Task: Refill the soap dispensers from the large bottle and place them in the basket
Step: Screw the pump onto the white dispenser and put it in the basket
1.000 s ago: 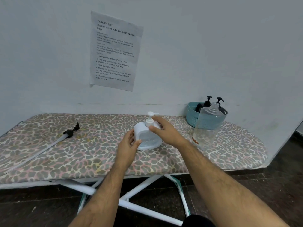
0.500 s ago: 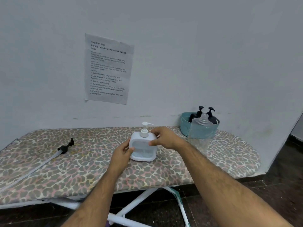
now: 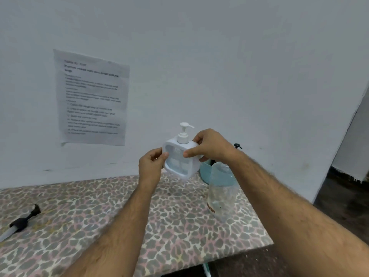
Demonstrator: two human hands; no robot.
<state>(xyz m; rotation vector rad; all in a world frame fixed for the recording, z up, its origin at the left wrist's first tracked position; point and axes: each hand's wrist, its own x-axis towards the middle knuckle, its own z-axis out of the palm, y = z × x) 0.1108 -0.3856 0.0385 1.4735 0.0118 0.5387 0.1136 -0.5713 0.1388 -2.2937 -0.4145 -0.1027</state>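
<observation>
A white square soap dispenser (image 3: 179, 162) with a white pump is lifted above the board, tilted slightly. My left hand (image 3: 151, 166) grips its left side and my right hand (image 3: 211, 145) grips its upper right corner, thumb across the front. The large clear bottle (image 3: 221, 192) stands on the board just right of it, under my right forearm. Behind it the teal basket (image 3: 205, 172) is mostly hidden; one black pump top (image 3: 237, 145) shows above my right wrist.
The leopard-print ironing board (image 3: 99, 216) ends at its rounded right edge near the dark floor (image 3: 339, 196). A black pump with a long tube (image 3: 22, 222) lies at the far left. A printed sheet (image 3: 91, 96) hangs on the wall.
Both hands have lifted the white dispenser off the board and carried it up and right, toward the basket. My view has shifted left and closer.
</observation>
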